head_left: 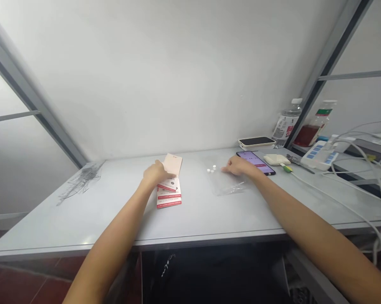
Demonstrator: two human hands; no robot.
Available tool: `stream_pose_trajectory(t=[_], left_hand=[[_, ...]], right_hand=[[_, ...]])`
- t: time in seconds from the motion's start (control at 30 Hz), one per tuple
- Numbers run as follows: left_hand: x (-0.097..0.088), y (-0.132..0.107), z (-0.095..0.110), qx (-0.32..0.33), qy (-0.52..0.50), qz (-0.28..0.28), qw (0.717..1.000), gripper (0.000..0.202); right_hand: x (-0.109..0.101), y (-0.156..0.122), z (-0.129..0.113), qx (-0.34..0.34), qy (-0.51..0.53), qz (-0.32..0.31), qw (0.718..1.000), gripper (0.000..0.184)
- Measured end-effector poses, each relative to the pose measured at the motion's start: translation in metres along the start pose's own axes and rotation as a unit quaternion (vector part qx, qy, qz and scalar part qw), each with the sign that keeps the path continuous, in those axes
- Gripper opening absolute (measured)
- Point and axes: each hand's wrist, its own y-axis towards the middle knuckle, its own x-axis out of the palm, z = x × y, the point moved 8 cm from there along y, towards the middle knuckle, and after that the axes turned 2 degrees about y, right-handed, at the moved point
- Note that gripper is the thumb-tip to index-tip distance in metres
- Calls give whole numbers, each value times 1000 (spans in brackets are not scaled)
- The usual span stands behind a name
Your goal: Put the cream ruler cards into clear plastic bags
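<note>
My left hand (155, 173) lies at the middle of the white table (83, 228), its fingers over a pale pink card (173, 164) that tilts up from a stack of white-and-red cards (169, 195). My right hand (238, 165) rests on the far edge of a clear plastic bag (228, 185), holding nothing visible. Several small white round pieces (211, 169) lie just left of that hand. A smartphone with a lit purple screen (255, 162) lies beyond its fingertips.
A second phone (257, 142) and a cream pouch (276, 159) lie at the back. Behind them stand a water bottle (287, 120) and a bottle of red liquid (311, 128). A power strip (319, 155) and white cables (361, 185) occupy the right; dark scribbles (81, 181) mark the left.
</note>
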Motion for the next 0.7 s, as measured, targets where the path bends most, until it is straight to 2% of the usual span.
stream_pose_trajectory(t=[0.1, 0.2, 0.27, 0.33, 0.37, 0.43, 0.5, 0.53, 0.63, 0.7], left_hand=[[-2, 1, 4, 20, -14, 13, 1000, 64], [0, 0, 6, 29, -32, 1, 999, 50], [-2, -2, 8, 35, -76, -4, 996, 45], [-7, -7, 15, 62, -173, 4, 983, 43], [-12, -10, 21, 86, -240, 10, 967, 42], [-23, -22, 37, 153, -397, 14, 905, 40], [-31, -37, 52, 209, -516, 11, 831, 39], [-31, -45, 59, 230, -549, -2, 804, 38], [-19, -70, 84, 285, -579, -74, 761, 36], [-9, -84, 97, 312, -570, -105, 753, 34]], right_hand=[[3, -2, -1, 12, -6, -16, 1000, 17], [-5, -5, -3, 24, -2, 10, 1000, 10], [-12, -8, -6, 22, 16, 20, 999, 11], [-20, -12, -13, 8, 49, 22, 999, 12], [-22, -14, -17, -3, 74, 18, 997, 14], [-28, -20, -28, -23, 132, 24, 991, 18], [-32, -28, -42, -55, 283, 52, 956, 18], [-31, -32, -51, -73, 337, 52, 937, 23], [-23, -45, -79, -121, 423, 48, 897, 30], [-14, -54, -101, -166, 445, 13, 880, 29]])
